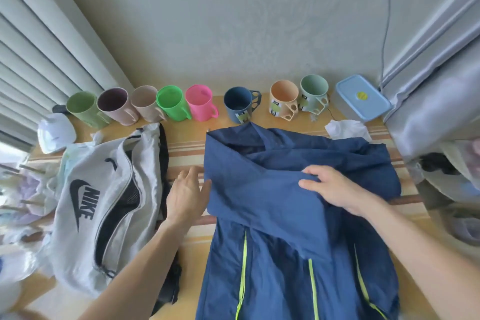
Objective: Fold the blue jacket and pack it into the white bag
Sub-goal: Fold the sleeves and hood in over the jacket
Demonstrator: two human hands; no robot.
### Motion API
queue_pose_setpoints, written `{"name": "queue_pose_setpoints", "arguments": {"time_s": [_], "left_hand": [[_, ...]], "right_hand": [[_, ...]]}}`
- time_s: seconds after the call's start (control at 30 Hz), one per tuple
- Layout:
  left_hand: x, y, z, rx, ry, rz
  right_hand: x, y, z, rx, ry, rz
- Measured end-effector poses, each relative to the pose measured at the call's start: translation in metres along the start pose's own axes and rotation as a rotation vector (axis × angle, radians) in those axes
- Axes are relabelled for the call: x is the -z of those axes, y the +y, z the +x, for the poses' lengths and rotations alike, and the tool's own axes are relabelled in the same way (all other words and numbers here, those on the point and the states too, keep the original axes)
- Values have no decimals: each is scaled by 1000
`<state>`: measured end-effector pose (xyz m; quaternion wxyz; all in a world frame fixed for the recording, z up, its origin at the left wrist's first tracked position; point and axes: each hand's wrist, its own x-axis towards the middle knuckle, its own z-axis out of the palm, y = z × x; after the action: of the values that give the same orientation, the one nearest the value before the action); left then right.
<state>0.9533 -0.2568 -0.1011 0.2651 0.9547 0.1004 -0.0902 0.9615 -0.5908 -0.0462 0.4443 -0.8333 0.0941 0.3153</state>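
Blue jacket (285, 215) lay spread on the tabletop (187, 143), reaching its near edge. Right hand (335, 189) pinched a folded sleeve; left hand (187, 195) rested flat and released beside it, near the white bag (104, 202).

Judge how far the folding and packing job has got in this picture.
Done: the jacket lies flat with its top part folded over. In hand: the right hand pinches that fold; the left hand is open at its edge. Left: more folds, then into the bag, unzipped beside it.
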Motion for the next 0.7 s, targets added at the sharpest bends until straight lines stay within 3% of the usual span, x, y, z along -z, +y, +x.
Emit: {"name": "queue_pose_setpoints", "arguments": {"time_s": [0.17, 0.27, 0.4, 0.47, 0.6, 0.7], "left_hand": [[-25, 50, 37, -364, 60, 99], [-57, 66, 59, -525, -37, 265], [-92, 67, 79, -391, -265, 479], [-100, 60, 81, -293, -284, 495], [-108, 56, 74, -249, -215, 433], [-105, 66, 59, -252, -96, 383]], "right_hand": [[110, 19, 36, -69, 231, -482], [136, 59, 49, -131, 161, -567], [158, 124, 58, -212, -12, -494], [170, 142, 56, -183, -23, -373], [193, 162, 50, -124, 175, -168], [185, 178, 52, -181, 381, -286]]}}
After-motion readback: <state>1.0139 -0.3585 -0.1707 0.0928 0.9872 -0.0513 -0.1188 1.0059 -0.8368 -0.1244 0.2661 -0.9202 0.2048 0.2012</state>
